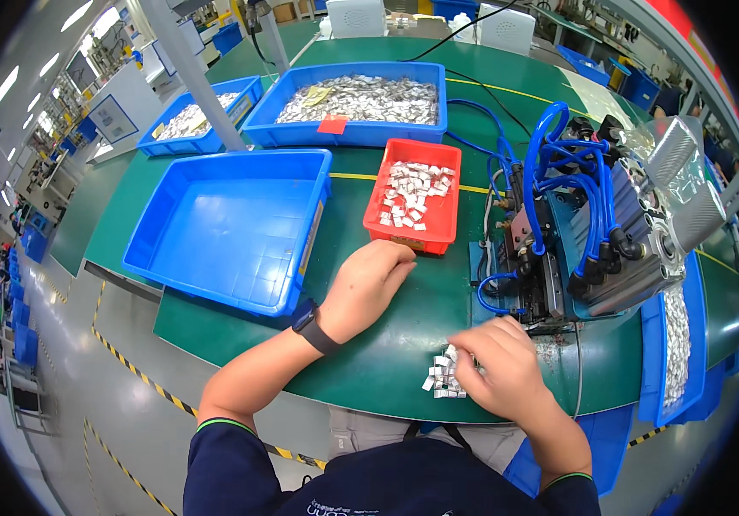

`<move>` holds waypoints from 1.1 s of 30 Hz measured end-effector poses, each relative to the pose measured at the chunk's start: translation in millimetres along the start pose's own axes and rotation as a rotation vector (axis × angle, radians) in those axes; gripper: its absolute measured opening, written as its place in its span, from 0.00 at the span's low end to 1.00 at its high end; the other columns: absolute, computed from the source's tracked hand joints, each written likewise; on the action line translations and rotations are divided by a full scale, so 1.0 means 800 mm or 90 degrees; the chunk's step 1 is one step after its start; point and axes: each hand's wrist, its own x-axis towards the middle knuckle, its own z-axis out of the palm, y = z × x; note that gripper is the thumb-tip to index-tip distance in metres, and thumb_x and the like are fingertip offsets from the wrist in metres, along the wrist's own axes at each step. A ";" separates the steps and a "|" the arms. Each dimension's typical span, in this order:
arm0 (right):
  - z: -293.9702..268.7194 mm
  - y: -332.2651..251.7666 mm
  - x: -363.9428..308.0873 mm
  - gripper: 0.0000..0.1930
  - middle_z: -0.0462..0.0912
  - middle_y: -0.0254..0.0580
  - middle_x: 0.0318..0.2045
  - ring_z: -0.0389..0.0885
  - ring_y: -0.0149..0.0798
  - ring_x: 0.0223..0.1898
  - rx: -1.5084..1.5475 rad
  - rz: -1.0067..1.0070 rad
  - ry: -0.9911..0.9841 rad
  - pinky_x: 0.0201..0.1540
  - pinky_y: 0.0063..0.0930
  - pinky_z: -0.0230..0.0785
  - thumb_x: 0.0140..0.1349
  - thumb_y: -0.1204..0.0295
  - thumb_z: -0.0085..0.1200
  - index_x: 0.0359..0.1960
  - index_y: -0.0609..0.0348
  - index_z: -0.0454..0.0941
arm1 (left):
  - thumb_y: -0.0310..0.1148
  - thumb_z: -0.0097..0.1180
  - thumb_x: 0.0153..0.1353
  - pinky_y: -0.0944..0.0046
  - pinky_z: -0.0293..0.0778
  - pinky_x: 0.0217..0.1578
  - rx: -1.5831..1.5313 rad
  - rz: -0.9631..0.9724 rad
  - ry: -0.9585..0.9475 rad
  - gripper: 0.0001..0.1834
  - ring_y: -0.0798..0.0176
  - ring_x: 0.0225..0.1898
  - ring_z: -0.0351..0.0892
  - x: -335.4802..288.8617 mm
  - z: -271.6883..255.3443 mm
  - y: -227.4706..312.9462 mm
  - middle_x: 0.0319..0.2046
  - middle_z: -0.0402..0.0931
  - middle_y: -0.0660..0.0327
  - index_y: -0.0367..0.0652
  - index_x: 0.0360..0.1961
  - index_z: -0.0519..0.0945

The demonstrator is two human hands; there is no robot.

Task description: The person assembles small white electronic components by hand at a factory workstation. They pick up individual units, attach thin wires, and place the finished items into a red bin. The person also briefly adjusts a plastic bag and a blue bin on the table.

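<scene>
My left hand (368, 291) rests just in front of the red bin (373, 225), wrist banded in black. Its fingers are curled, and whatever they may hold is hidden. Inside the red bin lie many small white box-shaped parts (417, 185). Beside the pneumatic press (559, 224), my right hand (507, 370) is bent inward with thumb and fingers drawn together; anything between them cannot be made out. Partly beneath its thumb sits a small pile of white parts (443, 378) near the table's front edge.
An empty-looking blue tray (223, 228) stands left of the red bin. Blue bins heaped with small parts stand behind, one (352, 129) bearing a red tag. Another blue bin (650, 370) of parts is right of the press. Blue air hoses (529, 206) loop above the green table (348, 344).
</scene>
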 end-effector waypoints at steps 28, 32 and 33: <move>0.052 0.018 0.019 0.05 0.79 0.40 0.26 0.78 0.31 0.22 0.171 0.267 -0.005 0.24 0.25 0.69 0.61 0.74 0.58 0.34 0.63 0.79 | 0.26 0.56 0.65 0.71 0.76 0.41 -0.610 -0.381 -0.214 0.13 0.72 0.40 0.77 -0.042 -0.007 0.021 0.39 0.77 0.62 0.33 0.49 0.76; 0.048 0.018 0.016 0.04 0.79 0.36 0.26 0.75 0.21 0.20 0.239 0.307 0.023 0.22 0.17 0.67 0.61 0.77 0.59 0.35 0.66 0.78 | 0.26 0.56 0.65 0.72 0.75 0.39 -0.741 -0.452 -0.254 0.10 0.74 0.38 0.77 -0.042 -0.008 0.026 0.37 0.77 0.63 0.32 0.45 0.76; 0.048 0.019 0.014 0.04 0.79 0.36 0.25 0.75 0.21 0.21 0.252 0.318 0.022 0.22 0.16 0.67 0.61 0.77 0.58 0.35 0.66 0.78 | 0.26 0.56 0.65 0.72 0.75 0.39 -0.733 -0.444 -0.263 0.09 0.74 0.38 0.77 -0.043 -0.007 0.028 0.37 0.77 0.64 0.33 0.44 0.76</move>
